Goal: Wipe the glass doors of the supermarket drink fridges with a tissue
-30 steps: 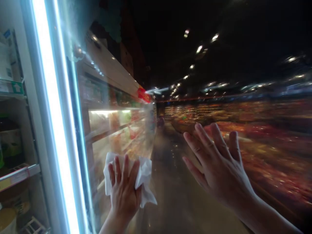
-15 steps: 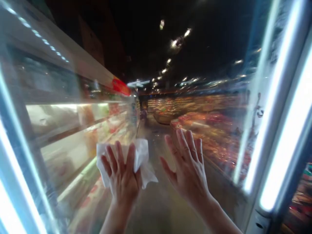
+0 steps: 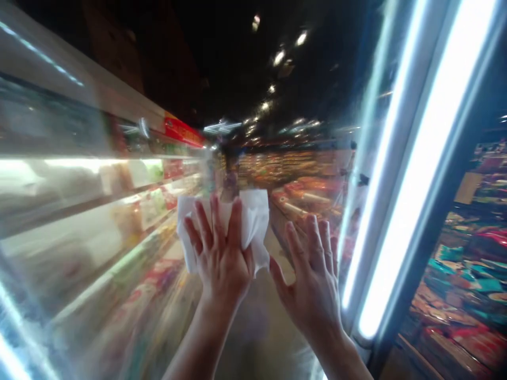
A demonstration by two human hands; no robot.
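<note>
My left hand [image 3: 224,253] lies flat with its fingers spread over a white paper towel [image 3: 255,214]. The towel sticks out above the fingertips and on both sides of the hand. Both seem to be against a large transparent or reflecting glass pane, though its surface is hard to make out. My right hand [image 3: 312,274] is raised just to the right, palm facing away, fingers stretched out and holding nothing. Whether it touches the pane I cannot tell.
Bright light strips [image 3: 428,174] run up a slanted frame on the right. Blurred lit shelves [image 3: 119,211] with goods line the left, below a red sign [image 3: 182,132]. Heaped packaged goods [image 3: 471,279] show at the far right. Ceiling lights [image 3: 279,58] recede into the dark.
My left hand and the paper towel have moved up and to the right, closer to my right hand. The right-hand light strips now stand further left in view; my right hand has shifted slightly.
</note>
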